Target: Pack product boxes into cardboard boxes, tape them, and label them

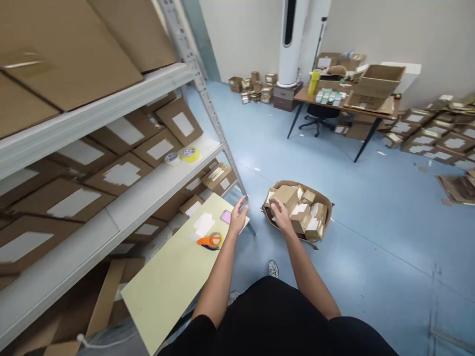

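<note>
Open, empty: left hand (237, 218) near far-right corner of rectangular pale-yellow table (163, 287); right hand (282, 216) nearest box-filled brown cardboard carton (328, 210); likely heavy, soft-walled; best supported underneath.

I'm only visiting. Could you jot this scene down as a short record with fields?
Left hand: open, nothing visible in it, nearest the phone
Right hand: open, overlapping the carton of small boxes in view; contact unclear
Pale table: phone, white papers, orange tape dispenser
Shelf: brown boxes, two tape rolls
Floor: blue, carton standing on it
</note>
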The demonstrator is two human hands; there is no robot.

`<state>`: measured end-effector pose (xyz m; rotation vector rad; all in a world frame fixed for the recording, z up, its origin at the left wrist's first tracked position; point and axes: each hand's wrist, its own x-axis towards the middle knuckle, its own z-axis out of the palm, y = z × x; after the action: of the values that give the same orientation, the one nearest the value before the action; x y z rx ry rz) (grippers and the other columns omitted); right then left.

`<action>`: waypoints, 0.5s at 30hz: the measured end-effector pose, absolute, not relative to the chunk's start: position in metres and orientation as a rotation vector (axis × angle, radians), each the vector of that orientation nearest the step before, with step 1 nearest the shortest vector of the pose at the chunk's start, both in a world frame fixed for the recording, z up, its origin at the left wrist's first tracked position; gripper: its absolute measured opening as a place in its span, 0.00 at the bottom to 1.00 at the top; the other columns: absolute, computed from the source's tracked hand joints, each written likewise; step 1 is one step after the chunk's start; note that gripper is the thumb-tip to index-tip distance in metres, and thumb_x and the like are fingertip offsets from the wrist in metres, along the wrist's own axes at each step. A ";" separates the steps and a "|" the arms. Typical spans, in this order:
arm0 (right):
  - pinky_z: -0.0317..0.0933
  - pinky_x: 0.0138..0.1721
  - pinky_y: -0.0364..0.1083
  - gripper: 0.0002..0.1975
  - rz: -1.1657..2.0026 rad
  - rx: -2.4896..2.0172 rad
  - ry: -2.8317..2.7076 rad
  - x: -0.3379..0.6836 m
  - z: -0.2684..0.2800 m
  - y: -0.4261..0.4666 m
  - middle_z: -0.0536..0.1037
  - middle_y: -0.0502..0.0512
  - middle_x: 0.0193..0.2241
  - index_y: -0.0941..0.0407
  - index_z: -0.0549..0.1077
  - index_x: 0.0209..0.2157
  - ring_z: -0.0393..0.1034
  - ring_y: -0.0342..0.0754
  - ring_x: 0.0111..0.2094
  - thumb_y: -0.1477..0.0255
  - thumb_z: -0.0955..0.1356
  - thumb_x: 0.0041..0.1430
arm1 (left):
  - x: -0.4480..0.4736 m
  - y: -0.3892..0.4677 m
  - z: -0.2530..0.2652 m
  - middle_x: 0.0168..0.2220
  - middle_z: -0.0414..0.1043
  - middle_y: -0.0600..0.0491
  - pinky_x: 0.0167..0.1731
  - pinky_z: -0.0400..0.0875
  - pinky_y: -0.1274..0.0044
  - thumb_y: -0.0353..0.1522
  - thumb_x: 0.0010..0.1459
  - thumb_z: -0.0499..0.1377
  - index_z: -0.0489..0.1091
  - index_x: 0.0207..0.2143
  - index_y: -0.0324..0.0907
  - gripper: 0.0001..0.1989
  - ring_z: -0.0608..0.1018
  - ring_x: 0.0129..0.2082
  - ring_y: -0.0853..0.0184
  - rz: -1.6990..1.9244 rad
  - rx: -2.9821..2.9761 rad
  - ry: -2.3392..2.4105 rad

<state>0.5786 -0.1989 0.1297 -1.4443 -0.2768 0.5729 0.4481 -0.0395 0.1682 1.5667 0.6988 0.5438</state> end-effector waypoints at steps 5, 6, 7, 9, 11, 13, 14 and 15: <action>0.58 0.67 0.61 0.33 0.633 -1.453 -0.405 0.530 0.136 -0.156 0.72 0.60 0.64 0.51 0.72 0.62 0.65 0.60 0.65 0.51 0.70 0.60 | 0.379 -0.016 0.175 0.66 0.68 0.46 0.64 0.65 0.64 0.42 0.64 0.61 0.68 0.64 0.47 0.28 0.68 0.67 0.54 0.637 1.522 0.812; 0.58 0.67 0.61 0.32 0.643 -1.451 -0.440 0.517 0.137 -0.146 0.72 0.59 0.64 0.51 0.72 0.62 0.65 0.59 0.65 0.51 0.70 0.61 | 0.363 -0.010 0.176 0.66 0.68 0.46 0.64 0.65 0.64 0.41 0.64 0.61 0.69 0.64 0.47 0.27 0.68 0.67 0.54 0.663 1.516 0.822; 0.58 0.67 0.61 0.32 0.658 -1.447 -0.474 0.504 0.139 -0.136 0.72 0.59 0.64 0.50 0.72 0.62 0.66 0.59 0.65 0.50 0.69 0.61 | 0.345 -0.004 0.177 0.66 0.67 0.47 0.64 0.65 0.64 0.41 0.64 0.61 0.69 0.64 0.47 0.27 0.67 0.67 0.55 0.689 1.510 0.832; 0.58 0.66 0.61 0.32 0.701 -1.448 -0.533 0.475 0.142 -0.116 0.72 0.59 0.64 0.50 0.72 0.62 0.66 0.59 0.64 0.50 0.69 0.61 | 0.309 0.011 0.177 0.67 0.67 0.48 0.65 0.64 0.64 0.40 0.64 0.60 0.70 0.63 0.47 0.25 0.67 0.68 0.55 0.747 1.488 0.869; 0.60 0.66 0.60 0.32 0.751 -1.459 -0.595 0.444 0.144 -0.094 0.72 0.58 0.63 0.50 0.72 0.61 0.67 0.59 0.63 0.50 0.69 0.61 | 0.273 0.025 0.175 0.66 0.68 0.48 0.65 0.63 0.65 0.39 0.64 0.60 0.71 0.62 0.47 0.24 0.68 0.67 0.56 0.815 1.442 0.932; 0.62 0.64 0.60 0.32 0.789 -1.473 -0.656 0.413 0.143 -0.074 0.73 0.59 0.63 0.51 0.73 0.61 0.68 0.59 0.62 0.50 0.69 0.60 | 0.236 0.037 0.170 0.65 0.70 0.47 0.65 0.63 0.65 0.38 0.64 0.60 0.71 0.61 0.45 0.23 0.70 0.65 0.56 0.887 1.381 1.006; 0.63 0.63 0.60 0.32 0.801 -1.482 -0.682 0.398 0.141 -0.065 0.73 0.59 0.63 0.51 0.73 0.61 0.68 0.59 0.62 0.50 0.70 0.59 | 0.217 0.042 0.167 0.64 0.71 0.46 0.65 0.63 0.66 0.38 0.64 0.59 0.72 0.60 0.44 0.23 0.71 0.64 0.56 0.916 1.351 1.040; 0.64 0.62 0.59 0.32 0.810 -1.493 -0.703 0.384 0.138 -0.058 0.73 0.59 0.63 0.51 0.73 0.61 0.68 0.59 0.62 0.51 0.70 0.59 | 0.200 0.046 0.163 0.63 0.71 0.45 0.65 0.64 0.66 0.38 0.64 0.59 0.72 0.60 0.43 0.23 0.72 0.63 0.56 0.938 1.324 1.068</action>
<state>0.3839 -0.0575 0.1381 -1.4927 -0.7027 0.8103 0.1998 0.0455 0.1629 1.3244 1.0681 0.9380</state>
